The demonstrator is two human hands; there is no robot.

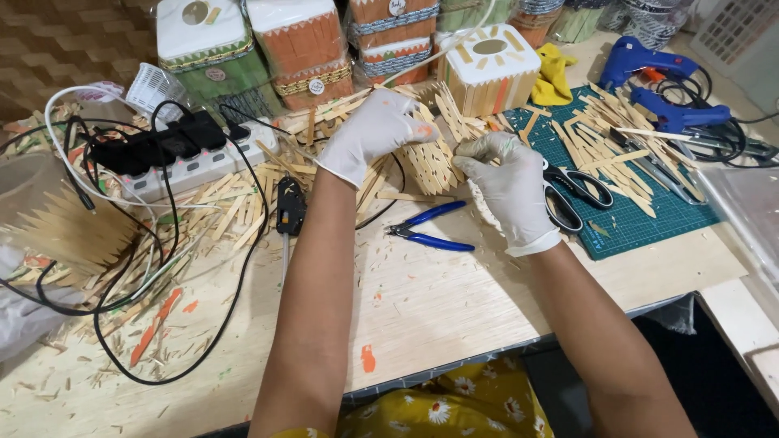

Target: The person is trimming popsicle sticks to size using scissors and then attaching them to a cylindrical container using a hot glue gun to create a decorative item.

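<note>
So both gloved hands are on the same stick piece (434, 154), a fan-like panel of glued wooden sticks sitting near the back middle of the desk (454, 300). Left hand (375, 134) comes over the top of it, fingers curled down and gripping the upper left edge. Right hand (507, 182) has it from the right side, fingers pinched narrow on the edge.

Right below the piece lie blue pliers (430, 227), handles pointing right. Black scissors (572, 195) sit just beside the right hand, partly on the green mat (649, 219), which is littered with loose sticks (608, 138). Two blue glue guns (657, 81) are at the far right corner. Off to the left there's a white power strip (182, 158) with black plugs and a tangle of cables, plus stick offcuts all over. Finished decorated boxes (308, 49) line the back, and a white box with a round hole on top (491, 69) stands just behind the piece.
</note>
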